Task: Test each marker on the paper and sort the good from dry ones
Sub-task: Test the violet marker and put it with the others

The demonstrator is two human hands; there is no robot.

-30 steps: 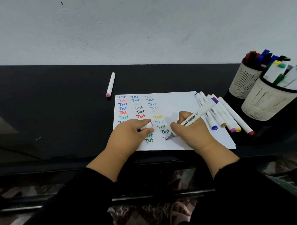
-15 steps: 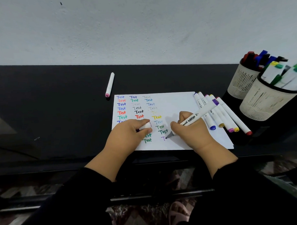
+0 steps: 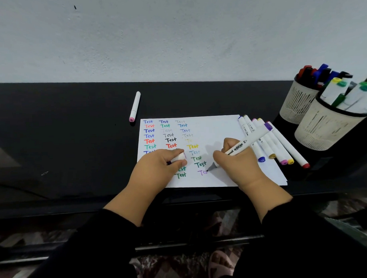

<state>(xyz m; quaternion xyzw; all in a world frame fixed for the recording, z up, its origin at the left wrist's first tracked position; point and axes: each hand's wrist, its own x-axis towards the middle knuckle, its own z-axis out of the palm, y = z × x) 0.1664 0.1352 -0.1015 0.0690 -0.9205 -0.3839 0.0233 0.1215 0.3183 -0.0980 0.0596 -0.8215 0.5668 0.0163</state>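
A white sheet of paper [image 3: 217, 125] lies on the black table, covered with several coloured "Test" words in three columns. My right hand [image 3: 236, 164] grips a white marker with a purple end cap [image 3: 251, 141], its tip touching the paper at a faint purple word at the bottom of the third column. My left hand [image 3: 158, 171] rests on the paper's left part and holds the marker's cap [image 3: 179, 157] between thumb and fingers.
Several capped markers [image 3: 270, 144] lie in a row on the paper's right edge. A single pink-capped marker [image 3: 134, 106] lies on the table behind the paper. Two mesh cups [image 3: 323, 129] with more markers stand at the right. The table's front edge is under my wrists.
The purple word has grown from one letter to about three as my right hand moves the tip rightward. My left hand has stayed in place.
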